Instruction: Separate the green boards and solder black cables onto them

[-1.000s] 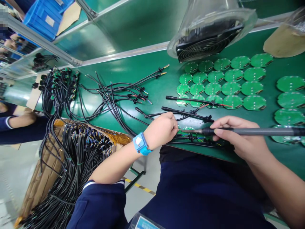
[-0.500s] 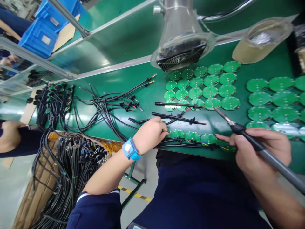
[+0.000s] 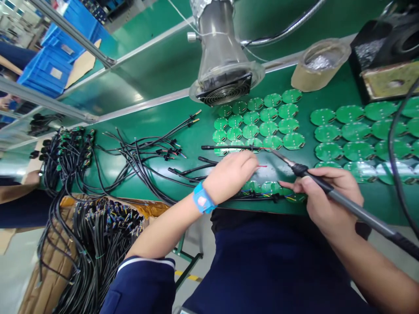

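My right hand [image 3: 327,198] is closed round a soldering iron [image 3: 347,205]; its metal tip points up-left to a red-wired black cable [image 3: 229,148] lying across round green circuit boards [image 3: 258,126]. My left hand [image 3: 231,174], with a blue wrist strap [image 3: 203,201], rests knuckles-up over a second black cable near the table's front edge, fingers curled on it. Three more round boards [image 3: 270,188] with wires attached lie between my hands.
A fume extractor fan [image 3: 224,85] hangs over the boards. More green boards [image 3: 353,135] lie at right, with a tape roll [image 3: 319,65] and iron stand [image 3: 386,65] behind. Loose black cables [image 3: 140,152] spread left; a cable-filled cardboard box [image 3: 94,235] sits below the table. Another person's arm [image 3: 19,185] is far left.
My left hand moved up from the front-edge boards onto a cable farther in. The soldering iron swung from level to pointing up-left at the boards. The view shifted right.
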A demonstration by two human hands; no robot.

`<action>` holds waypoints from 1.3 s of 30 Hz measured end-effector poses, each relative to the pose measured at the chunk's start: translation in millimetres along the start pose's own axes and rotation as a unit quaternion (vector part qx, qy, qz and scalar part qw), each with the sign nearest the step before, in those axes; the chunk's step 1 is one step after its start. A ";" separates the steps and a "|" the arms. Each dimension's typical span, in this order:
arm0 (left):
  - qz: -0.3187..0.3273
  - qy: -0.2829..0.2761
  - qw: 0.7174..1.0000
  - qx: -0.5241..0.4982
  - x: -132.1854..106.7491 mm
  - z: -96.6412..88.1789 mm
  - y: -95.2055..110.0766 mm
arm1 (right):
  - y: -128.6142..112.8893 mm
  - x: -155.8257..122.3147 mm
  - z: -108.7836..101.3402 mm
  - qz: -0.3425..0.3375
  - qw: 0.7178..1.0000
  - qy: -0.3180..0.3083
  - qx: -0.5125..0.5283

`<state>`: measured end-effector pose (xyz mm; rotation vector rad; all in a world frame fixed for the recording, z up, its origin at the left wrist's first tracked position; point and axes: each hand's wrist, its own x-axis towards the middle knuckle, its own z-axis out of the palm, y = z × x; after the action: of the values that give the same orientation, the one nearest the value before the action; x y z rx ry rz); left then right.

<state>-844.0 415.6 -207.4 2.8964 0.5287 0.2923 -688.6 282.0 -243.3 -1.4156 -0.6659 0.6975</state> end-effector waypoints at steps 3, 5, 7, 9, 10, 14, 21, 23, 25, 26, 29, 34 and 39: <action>-0.006 0.016 1.000 0.009 -25.8 -17.8 0.2 | 1.5 3.2 -7.9 0.010 0.999 -0.045 -0.013; -0.028 -0.023 0.999 -0.001 -39.3 -22.1 0.1 | 1.0 7.4 -13.0 0.009 0.994 -0.084 -0.064; -0.062 -0.063 0.995 -0.039 -47.3 -19.4 -1.2 | -0.3 13.1 -16.0 0.005 0.983 -0.140 -0.119; -0.091 -0.076 0.989 -0.089 -50.3 -13.5 -4.3 | -1.4 18.9 -16.5 0.005 0.968 -0.202 -0.146; -0.100 -0.077 0.986 -0.111 -50.5 -11.0 -6.5 | -1.8 21.4 -15.8 0.009 0.962 -0.227 -0.153; -0.092 -0.099 0.977 -0.167 -47.1 -8.5 -15.5 | -2.6 27.2 -11.5 0.027 0.945 -0.276 -0.172; -0.077 -0.135 0.973 -0.173 -40.1 -13.2 -16.8 | -3.4 29.2 -8.9 0.031 0.934 -0.298 -0.197; -0.075 -0.148 0.974 -0.157 -37.9 -13.7 -14.7 | -2.7 29.1 -8.7 0.029 0.932 -0.296 -0.207; -0.073 -0.158 0.974 -0.146 -36.0 -14.4 -12.7 | -2.0 28.7 -8.4 0.025 0.931 -0.292 -0.219; -0.073 -0.160 0.974 -0.143 -35.4 -14.6 -11.7 | -1.6 28.5 -8.2 0.024 0.930 -0.290 -0.224; -0.080 -0.160 0.975 -0.135 -35.4 -15.0 -9.0 | -0.7 28.2 -8.1 0.016 0.928 -0.287 -0.238; -0.089 -0.149 0.975 -0.137 -39.4 -13.2 -5.3 | -0.2 28.9 -7.9 0.010 0.924 -0.297 -0.239; -0.090 -0.141 0.975 -0.149 -44.1 -10.0 -5.0 | -1.8 29.0 -6.4 0.008 0.924 -0.295 -0.245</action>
<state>-888.3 405.5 -205.8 2.5201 0.6290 -0.0627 -665.1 300.3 -241.8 -1.6695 -1.3770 1.0345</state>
